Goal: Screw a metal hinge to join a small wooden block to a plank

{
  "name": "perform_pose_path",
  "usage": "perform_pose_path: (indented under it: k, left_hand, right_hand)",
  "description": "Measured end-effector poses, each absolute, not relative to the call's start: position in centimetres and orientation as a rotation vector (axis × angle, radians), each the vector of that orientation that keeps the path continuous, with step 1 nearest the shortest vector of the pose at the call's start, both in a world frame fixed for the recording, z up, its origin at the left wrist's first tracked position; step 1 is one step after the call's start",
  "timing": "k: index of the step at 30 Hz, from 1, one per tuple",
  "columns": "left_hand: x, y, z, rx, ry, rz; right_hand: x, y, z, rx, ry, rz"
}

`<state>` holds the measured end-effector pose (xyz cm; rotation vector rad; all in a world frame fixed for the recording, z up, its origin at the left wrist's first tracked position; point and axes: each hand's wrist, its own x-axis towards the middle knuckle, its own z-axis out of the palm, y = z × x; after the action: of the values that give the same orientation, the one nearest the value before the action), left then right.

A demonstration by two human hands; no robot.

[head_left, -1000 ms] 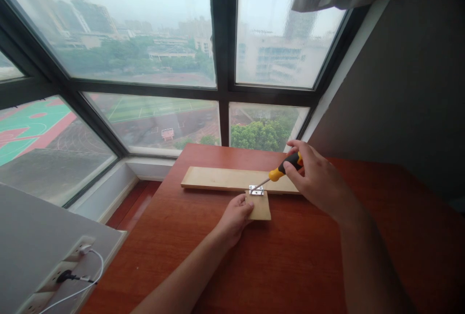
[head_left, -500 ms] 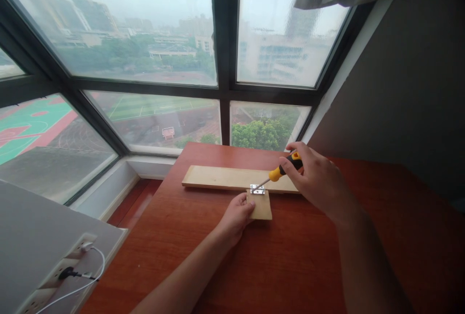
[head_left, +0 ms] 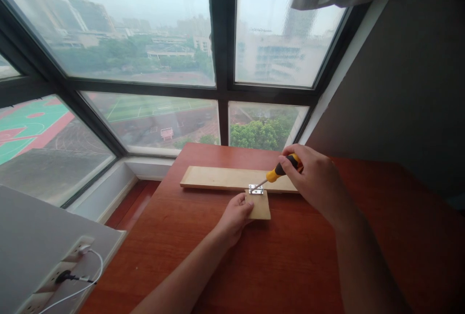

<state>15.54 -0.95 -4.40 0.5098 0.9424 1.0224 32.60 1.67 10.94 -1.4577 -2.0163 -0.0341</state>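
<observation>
My right hand is closed round the black and yellow handle of a screwdriver. Its shaft slants down to the left, and the tip meets a small silver hinge. That hinge lies across the edges of a small wooden board and a long pale wooden plank behind it. With the thumb on top and the other fingers mostly hidden underneath, my left hand grips the small board by its left side. The plank's right end passes behind my right hand.
All this is on a reddish-brown table. Window panes with dark frames rise behind it, and a dark wall stands to the right. At lower left, plugs and a white cable sit in wall sockets.
The whole view has shifted very slightly. My right hand and the screwdriver have turned or moved a little; the tip stays at the hinge and my left hand keeps its grip.
</observation>
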Motion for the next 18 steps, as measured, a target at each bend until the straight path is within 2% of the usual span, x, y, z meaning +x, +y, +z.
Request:
perform_pose_path:
  k: [10, 18]
  left_hand:
    - [15.4, -1.1, -4.2, 0.506, 0.946, 1.027]
    - [15.5, -1.1, -4.2, 0.506, 0.936, 1.031]
  right_hand:
    - [34.5, 1.0, 12.3, -1.489, -1.912, -0.207]
    - [34.3, 1.3, 12.1, -1.523, -1.929, -0.194]
